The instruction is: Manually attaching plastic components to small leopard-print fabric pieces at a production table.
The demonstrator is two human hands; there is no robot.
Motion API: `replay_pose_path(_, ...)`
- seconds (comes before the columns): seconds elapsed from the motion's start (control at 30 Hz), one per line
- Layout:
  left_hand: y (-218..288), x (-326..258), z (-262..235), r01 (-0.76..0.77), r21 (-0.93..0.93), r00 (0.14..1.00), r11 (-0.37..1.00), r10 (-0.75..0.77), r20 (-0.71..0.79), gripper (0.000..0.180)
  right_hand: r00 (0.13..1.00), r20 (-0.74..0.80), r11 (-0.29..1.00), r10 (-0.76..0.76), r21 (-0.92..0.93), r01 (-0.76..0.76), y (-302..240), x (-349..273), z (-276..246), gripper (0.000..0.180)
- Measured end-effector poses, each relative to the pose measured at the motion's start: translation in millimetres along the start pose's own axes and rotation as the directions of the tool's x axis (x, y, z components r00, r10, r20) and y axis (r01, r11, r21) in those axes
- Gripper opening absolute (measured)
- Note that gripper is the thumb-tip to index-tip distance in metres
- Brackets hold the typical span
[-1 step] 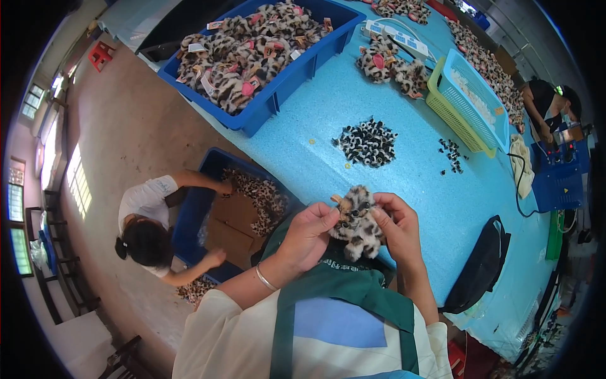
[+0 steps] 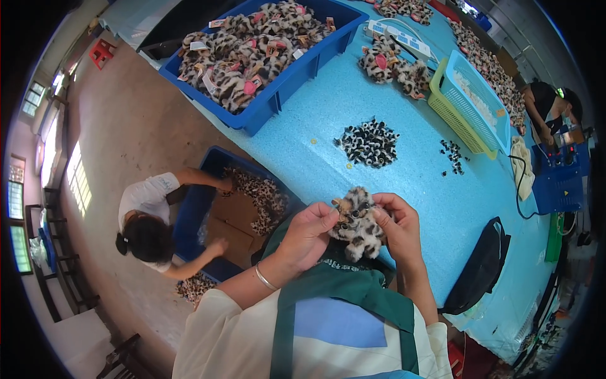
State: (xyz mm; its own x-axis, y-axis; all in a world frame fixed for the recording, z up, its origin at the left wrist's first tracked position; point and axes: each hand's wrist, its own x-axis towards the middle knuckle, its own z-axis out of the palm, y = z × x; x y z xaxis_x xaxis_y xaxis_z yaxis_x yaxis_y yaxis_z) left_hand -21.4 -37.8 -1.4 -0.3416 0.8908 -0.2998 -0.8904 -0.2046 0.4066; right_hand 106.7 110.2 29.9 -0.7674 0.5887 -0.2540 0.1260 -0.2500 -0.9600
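Observation:
A small spotted plush toy with dark shiny eyes is held upright in front of my apron. My left hand pinches its left side by the head, thumb on the fur and a bangle at the wrist. On the other side, my right hand grips the toy with thumb in front and fingers behind. Beyond the toy, a pile of black and white plastic eye pieces lies on the blue tabletop. A smaller scatter of black pieces lies to its right.
At the far left of the table stands a blue crate heaped with plush toys. Stacked baskets, a power strip and a black bag are on the right. A co-worker reaches into a blue bin at my left.
The co-worker's nearer hand has shifted slightly up and right over the bin. My two hands and the plush toy have hardly moved.

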Motion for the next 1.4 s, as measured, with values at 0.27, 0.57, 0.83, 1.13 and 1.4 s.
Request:
replay_pose_path(0.27,16,0,1,0.117,-0.125,0.992,0.985,-0.123,-0.038,0.025,0.913,0.140,0.812,-0.384,-0.419,0.406,-2,12,26,0.012)
replay_pose_path(0.57,18,-4,-21,-0.017,-0.027,0.993,0.999,0.020,0.119,0.021,0.983,0.181,0.980,-0.021,0.197,-0.016,5,26,20,0.006)
replay_pose_path(0.83,24,-12,-28,0.122,0.040,0.968,0.992,-0.128,0.215,0.025,0.930,0.365,0.975,0.049,-0.218,0.034,-10,28,20,0.004)
replay_pose_path(1.13,22,-14,-49,-0.045,-0.217,0.999,0.975,0.045,-0.005,0.023,0.798,0.476,0.466,-0.369,-0.648,0.602,-39,31,70,0.020)
replay_pose_path(1.4,24,-34,-36,0.126,-0.120,0.975,0.985,-0.100,0.200,0.044,0.934,0.353,0.966,0.046,-0.253,0.048,-16,27,70,0.010)
